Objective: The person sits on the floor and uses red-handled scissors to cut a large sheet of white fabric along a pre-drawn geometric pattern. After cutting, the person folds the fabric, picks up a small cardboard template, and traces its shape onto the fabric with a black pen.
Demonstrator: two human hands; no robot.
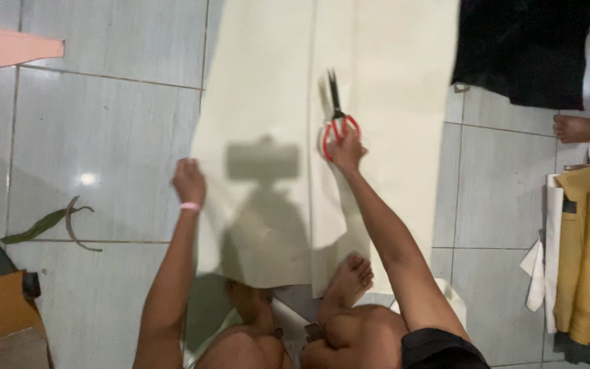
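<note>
A wide sheet of cream fabric (274, 89) lies spread over the tiled floor, running away from me. My right hand (345, 147) grips red-handled scissors (336, 116), whose dark blades point away along a cut line in the fabric. My left hand (188, 179), with a pink band at the wrist, presses flat on the fabric's left edge. My bare feet (352, 273) rest at the sheet's near edge, partly under it.
Black cloth (527, 48) lies at the far right. Another person's bare feet (585, 123) stand beside it. Folded mustard and white fabric (585, 253) is stacked on the right. A green leaf (39, 225) lies left, a pink piece (8, 46) top left, and a brown box (1, 321) bottom left.
</note>
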